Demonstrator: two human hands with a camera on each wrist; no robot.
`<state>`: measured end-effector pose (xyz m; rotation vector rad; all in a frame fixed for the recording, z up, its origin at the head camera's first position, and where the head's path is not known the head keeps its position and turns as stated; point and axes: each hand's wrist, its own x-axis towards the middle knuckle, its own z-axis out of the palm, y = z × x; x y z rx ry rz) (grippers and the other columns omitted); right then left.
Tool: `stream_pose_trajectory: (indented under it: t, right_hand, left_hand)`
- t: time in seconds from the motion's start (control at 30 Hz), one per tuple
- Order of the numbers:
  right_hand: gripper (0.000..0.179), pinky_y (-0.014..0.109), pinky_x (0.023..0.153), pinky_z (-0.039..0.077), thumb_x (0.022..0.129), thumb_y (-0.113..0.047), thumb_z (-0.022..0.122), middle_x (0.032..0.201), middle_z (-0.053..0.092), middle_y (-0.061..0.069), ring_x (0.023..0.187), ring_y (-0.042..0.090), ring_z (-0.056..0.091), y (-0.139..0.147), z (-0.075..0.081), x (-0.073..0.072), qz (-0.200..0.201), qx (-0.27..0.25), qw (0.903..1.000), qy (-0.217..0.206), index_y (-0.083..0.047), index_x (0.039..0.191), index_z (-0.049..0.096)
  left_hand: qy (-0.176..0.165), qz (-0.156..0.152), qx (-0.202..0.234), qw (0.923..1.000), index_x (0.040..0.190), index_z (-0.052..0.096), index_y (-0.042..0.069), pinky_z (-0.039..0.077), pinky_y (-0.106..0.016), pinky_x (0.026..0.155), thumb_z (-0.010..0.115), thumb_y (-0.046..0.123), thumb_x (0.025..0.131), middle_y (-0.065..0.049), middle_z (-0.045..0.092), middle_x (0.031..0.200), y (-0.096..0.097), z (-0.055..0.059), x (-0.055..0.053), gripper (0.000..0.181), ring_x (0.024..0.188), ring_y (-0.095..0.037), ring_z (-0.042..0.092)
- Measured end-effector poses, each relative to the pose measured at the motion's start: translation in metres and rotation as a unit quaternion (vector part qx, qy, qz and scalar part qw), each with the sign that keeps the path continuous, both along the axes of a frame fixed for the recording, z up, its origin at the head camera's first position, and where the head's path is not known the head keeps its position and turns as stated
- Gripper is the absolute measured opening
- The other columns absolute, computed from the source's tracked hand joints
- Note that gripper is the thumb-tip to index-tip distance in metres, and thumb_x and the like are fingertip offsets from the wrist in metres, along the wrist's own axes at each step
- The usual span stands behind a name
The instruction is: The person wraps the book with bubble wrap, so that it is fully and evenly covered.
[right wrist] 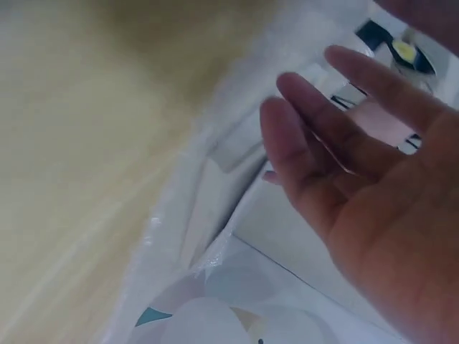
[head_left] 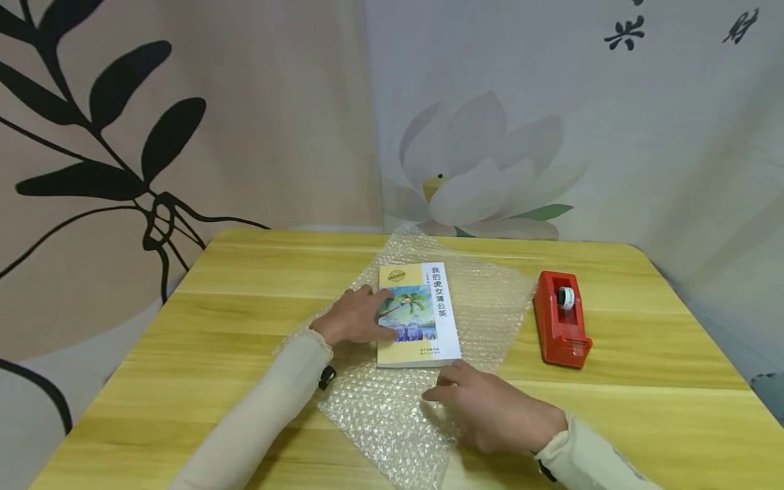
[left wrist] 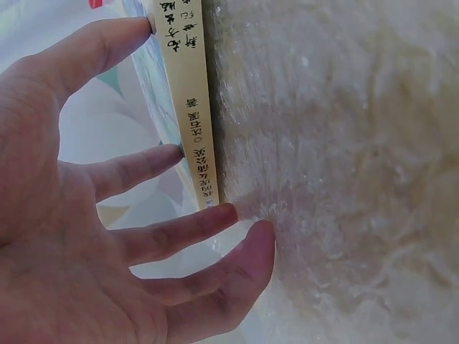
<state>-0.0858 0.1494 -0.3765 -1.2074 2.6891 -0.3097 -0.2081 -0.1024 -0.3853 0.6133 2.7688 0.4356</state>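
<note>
On bubble wrap (head_left: 386, 415) | book (head_left: 424, 316) | left hand (head_left: 356, 316) touching it | right hand (head_left: 496, 410) near

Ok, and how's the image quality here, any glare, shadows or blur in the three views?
Head view: bright glints speckle the clear plastic bubble wrap sheet, with a soft shadow beside the cream left sleeve; left wrist view: lettering on the pale yellow book spine is readable, while the wrap looks soft; right wrist view: the yellow wood-grain tabletop is blurred.

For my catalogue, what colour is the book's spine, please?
The spine is pale yellow, clearest in the left wrist view.
</note>
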Motion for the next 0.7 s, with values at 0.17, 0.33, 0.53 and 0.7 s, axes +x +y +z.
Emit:
stream_pose_trajectory:
  t: [0.17, 0.33, 0.53, 0.7]
  right_hand:
    - [0.060, 0.034, 0.101, 0.054, 0.073, -0.011, 0.083, 0.124, 0.061, -0.007, 0.118, 0.013, 0.052, 0.005, -0.011, 0.006, 0.022, -0.015, 0.9993, 0.027, -0.023, 0.130, 0.064]
    - [0.062, 0.033, 0.102, 0.052, 0.073, -0.013, 0.083, 0.125, 0.061, -0.006, 0.120, 0.014, 0.051, 0.003, -0.019, 0.008, 0.032, -0.027, 0.9973, 0.061, -0.021, 0.131, 0.063]
    - [0.047, 0.038, 0.099, 0.054, 0.086, -0.016, 0.073, 0.125, 0.063, -0.002, 0.119, 0.016, 0.055, -0.001, -0.023, 0.011, 0.036, 0.008, 0.9932, 0.111, -0.021, 0.132, 0.063]
    - [0.039, 0.039, 0.088, 0.055, 0.086, -0.018, 0.072, 0.122, 0.067, -0.003, 0.117, 0.017, 0.060, 0.001, -0.021, 0.013, 0.007, 0.018, 0.9895, 0.143, -0.023, 0.124, 0.068]
  left_hand:
    - [-0.005, -0.002, 0.002, 1.0000, 0.152, 0.042, 0.017, 0.046, -0.054, 0.105, 0.072, 0.051, 0.085, -0.016, 0.057, 0.132, -0.001, 0.001, 0.000, 0.081, 0.114, -0.033, 0.058]
    - [-0.012, 0.004, 0.018, 0.9998, 0.153, 0.040, 0.018, 0.048, -0.055, 0.103, 0.072, 0.049, 0.088, -0.019, 0.052, 0.140, -0.002, 0.002, 0.004, 0.079, 0.123, -0.038, 0.055]
    - [0.018, -0.052, 0.064, 0.9964, 0.146, 0.052, 0.022, 0.044, -0.059, 0.109, 0.072, 0.034, 0.092, -0.022, 0.039, 0.155, -0.006, 0.005, 0.024, 0.059, 0.141, -0.043, 0.041]
    - [0.018, -0.160, 0.068, 0.9846, 0.133, 0.064, 0.016, 0.042, -0.050, 0.115, 0.065, 0.023, 0.098, -0.013, 0.054, 0.147, -0.012, 0.013, 0.045, 0.035, 0.138, -0.032, 0.049]
